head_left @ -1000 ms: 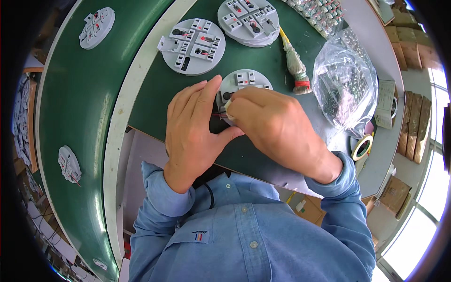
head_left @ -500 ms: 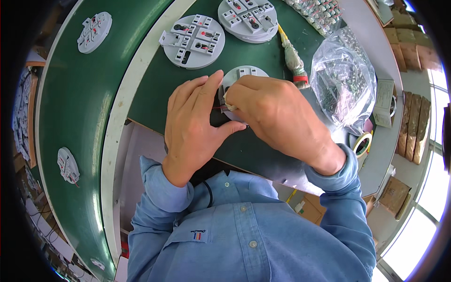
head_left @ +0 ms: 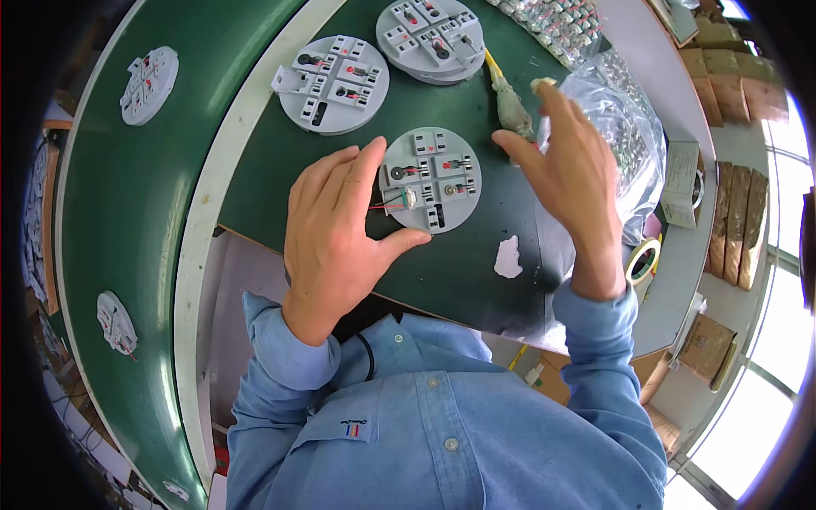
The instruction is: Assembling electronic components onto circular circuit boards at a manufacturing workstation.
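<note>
A round grey plastic base (head_left: 450, 174) lies on the green work surface, with raised blocks, dark contacts and red spots. My left hand (head_left: 327, 242) steadies it, index fingertip at its upper left edge and thumb at its lower edge. Beside that hand, a small white-and-green component (head_left: 410, 199) with red and black wires sits at the base's left side. My right hand (head_left: 571, 174) is raised to the right, thumb and fingers apart, a cream covering on one fingertip. It is nearest a tape-wrapped tool (head_left: 511, 109) with a yellow end, partly hidden by the thumb.
Two more grey bases, one single (head_left: 340, 106) and one stacked (head_left: 432, 38), stand beyond. Several small components (head_left: 557, 25) lie at the back, beside a clear plastic bag (head_left: 633, 127). A white scrap (head_left: 507, 257) and tape roll (head_left: 643, 261) lie right. A green belt (head_left: 153, 229) carries more bases.
My right hand has lifted off the base and moved right, its fingers opening out. The component and the white scrap now show. My left hand stays at the base.
</note>
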Available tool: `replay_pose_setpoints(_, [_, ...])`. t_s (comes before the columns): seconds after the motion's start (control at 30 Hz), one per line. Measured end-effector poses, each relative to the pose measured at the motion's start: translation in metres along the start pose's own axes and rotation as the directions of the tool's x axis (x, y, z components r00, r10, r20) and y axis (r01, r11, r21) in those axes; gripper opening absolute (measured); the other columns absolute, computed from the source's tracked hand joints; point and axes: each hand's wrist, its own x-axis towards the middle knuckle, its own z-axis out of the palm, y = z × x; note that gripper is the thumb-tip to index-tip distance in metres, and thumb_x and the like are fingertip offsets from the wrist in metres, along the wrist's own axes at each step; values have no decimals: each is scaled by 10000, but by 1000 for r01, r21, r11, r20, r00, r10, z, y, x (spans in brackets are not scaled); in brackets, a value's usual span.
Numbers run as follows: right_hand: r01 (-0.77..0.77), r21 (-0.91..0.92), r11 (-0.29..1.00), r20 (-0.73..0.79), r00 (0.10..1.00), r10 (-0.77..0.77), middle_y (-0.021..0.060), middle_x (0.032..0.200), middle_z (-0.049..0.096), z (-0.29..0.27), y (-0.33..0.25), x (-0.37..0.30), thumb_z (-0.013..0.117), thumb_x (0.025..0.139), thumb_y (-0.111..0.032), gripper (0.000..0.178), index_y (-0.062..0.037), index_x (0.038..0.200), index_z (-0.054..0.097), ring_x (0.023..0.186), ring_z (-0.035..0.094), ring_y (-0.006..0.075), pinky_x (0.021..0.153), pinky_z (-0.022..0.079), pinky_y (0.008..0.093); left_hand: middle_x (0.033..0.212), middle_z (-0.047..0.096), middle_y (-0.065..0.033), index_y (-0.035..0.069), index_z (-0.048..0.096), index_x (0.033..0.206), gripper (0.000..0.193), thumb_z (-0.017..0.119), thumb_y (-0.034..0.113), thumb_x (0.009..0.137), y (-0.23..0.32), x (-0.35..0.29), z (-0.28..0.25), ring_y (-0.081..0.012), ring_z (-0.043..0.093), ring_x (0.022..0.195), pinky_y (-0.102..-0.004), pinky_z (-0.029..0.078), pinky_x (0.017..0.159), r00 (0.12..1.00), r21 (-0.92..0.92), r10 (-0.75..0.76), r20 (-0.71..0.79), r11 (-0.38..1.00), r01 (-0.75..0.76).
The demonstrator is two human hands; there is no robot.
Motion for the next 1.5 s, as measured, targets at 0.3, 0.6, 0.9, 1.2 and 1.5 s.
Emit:
replay_pose_setpoints(0.3, [-364,888,280,257,900,352,179,1242,773,0,31,-19,777,1014,-145,462,0,1416,602,1066,778,241,878,622,365,1324,734,-132,39,629,1495,1002,1043,237,604,4,16,3,-344,641,1312,-469,486,1113,1000,33,2,13,999,-3])
replay_pose_setpoints(0.6, [114,767,632,34,976,-217,146,1254,780,12,-59,-38,865,895,48,526,-16,1341,592,1097,780,224,948,621,359,1275,721,-134,29,632,1484,961,1014,280,639,1,19,10,-336,640,1298,-482,474,1116,999,104,40,12,994,-41])
replay_pose_setpoints(0.9, [105,755,647,-17,990,-141,114,1193,781,10,-43,-30,858,912,33,524,-23,1354,582,1069,768,206,947,612,330,1289,718,-147,26,640,1474,942,1013,273,645,1,32,15,-345,641,1299,-494,477,1112,999,59,44,23,997,-46])
replay_pose_setpoints(1.2, [33,838,545,-44,999,7,134,1215,768,25,-35,-39,836,922,58,510,-10,1355,577,1072,769,223,942,619,354,1354,716,-159,43,637,1491,995,1039,248,605,-8,30,11,-362,644,1313,-482,484,1115,999,48,12,48,999,-14])
replay_pose_setpoints(1.5, [43,757,652,-86,996,34,155,1081,798,48,-37,-38,880,914,-79,478,3,1309,624,966,810,307,821,630,388,1384,708,-155,44,630,1499,1004,1046,213,601,-15,32,15,-366,639,1322,-482,486,1116,998,46,14,57,999,-16])
